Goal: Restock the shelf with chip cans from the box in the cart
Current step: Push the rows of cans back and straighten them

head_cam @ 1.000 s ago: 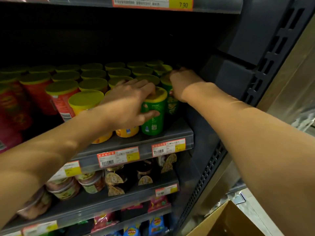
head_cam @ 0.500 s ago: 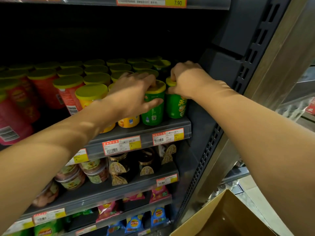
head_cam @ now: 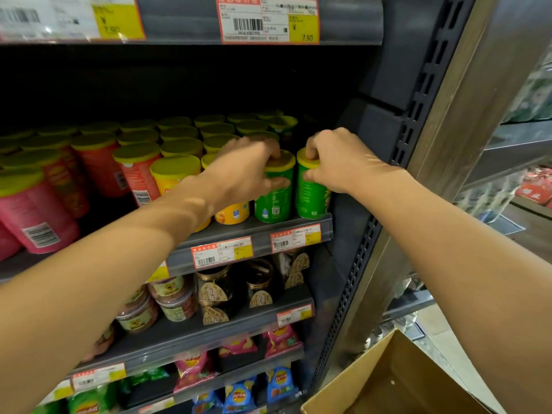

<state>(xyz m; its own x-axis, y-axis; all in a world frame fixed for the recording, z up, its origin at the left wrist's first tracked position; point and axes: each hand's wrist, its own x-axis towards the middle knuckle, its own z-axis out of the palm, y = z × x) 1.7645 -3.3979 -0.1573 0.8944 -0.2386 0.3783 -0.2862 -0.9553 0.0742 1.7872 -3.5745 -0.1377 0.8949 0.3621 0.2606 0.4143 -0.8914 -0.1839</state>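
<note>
Two green chip cans with yellow lids stand at the front right of the grey shelf [head_cam: 257,234]. My left hand [head_cam: 248,171] grips the left green can [head_cam: 273,201] by its top, thumb across its side. My right hand [head_cam: 334,162] grips the right green can [head_cam: 312,195] over its lid, beside the shelf's end wall. Rows of yellow-lidded cans [head_cam: 179,138] fill the shelf behind and to the left, among them a yellow can [head_cam: 176,174], red cans [head_cam: 137,171] and pink cans [head_cam: 33,210]. A corner of the cardboard box [head_cam: 397,380] shows at the bottom right.
The dark slotted upright [head_cam: 397,180] closes the shelf on the right. Lower shelves hold jars [head_cam: 176,297], dark gift packs [head_cam: 260,282] and chip bags [head_cam: 279,380]. Price labels [head_cam: 222,255] line the shelf edges. Another rack [head_cam: 519,150] stands further right.
My right hand has drawn the right green can forward to the shelf's front edge, level with the left one. My left hand stayed on its can. The view tilted up slightly.
</note>
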